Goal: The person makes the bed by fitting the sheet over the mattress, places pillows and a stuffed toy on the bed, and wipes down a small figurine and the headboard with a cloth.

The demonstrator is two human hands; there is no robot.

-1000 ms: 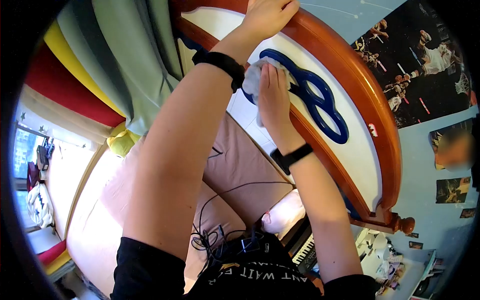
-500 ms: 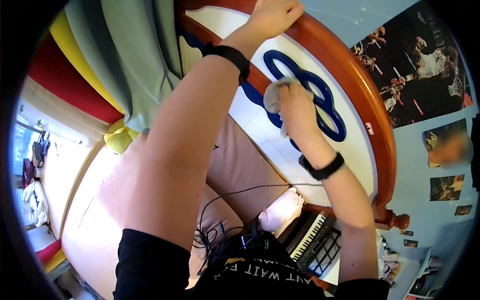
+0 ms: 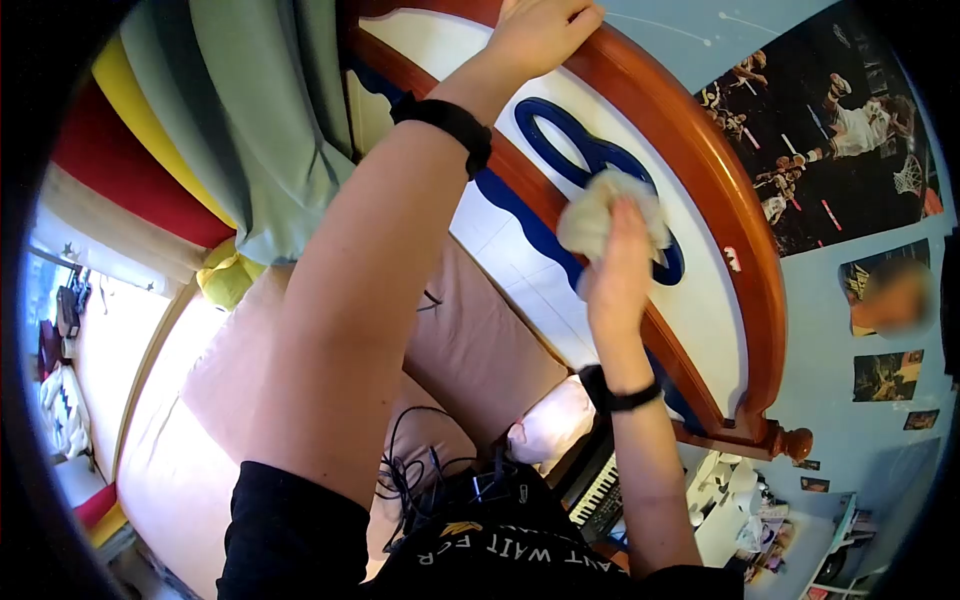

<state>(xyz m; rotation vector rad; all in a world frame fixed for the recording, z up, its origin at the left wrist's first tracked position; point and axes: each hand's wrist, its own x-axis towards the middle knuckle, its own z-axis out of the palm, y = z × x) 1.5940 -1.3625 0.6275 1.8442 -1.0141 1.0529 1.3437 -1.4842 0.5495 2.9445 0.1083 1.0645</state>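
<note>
My left hand (image 3: 543, 38) is closed over the top edge of a curved wooden headboard (image 3: 690, 125), its fingertips partly hidden at the frame's upper border. A pale, crumpled cloth (image 3: 600, 213) is in my right hand (image 3: 618, 285). It lies over dark blue linked rings (image 3: 537, 127) on the headboard's white panel and covers part of them. Both wrists carry black bands. Whether the cloth presses on the rings or the panel is hard to see.
Below are a pinkish bed cover (image 3: 490, 330) and a tangle of black cables (image 3: 410, 480). A keyboard (image 3: 597, 492) stands near my right forearm. Striped curtains (image 3: 250, 110) hang at left, beside a yellow plush-looking item (image 3: 226, 278). Posters (image 3: 830, 130) cover the blue wall.
My right hand has moved the cloth down and slightly right along the rings, baring part of the upper ring. My left hand stays on the headboard edge. The view has shifted slightly.
</note>
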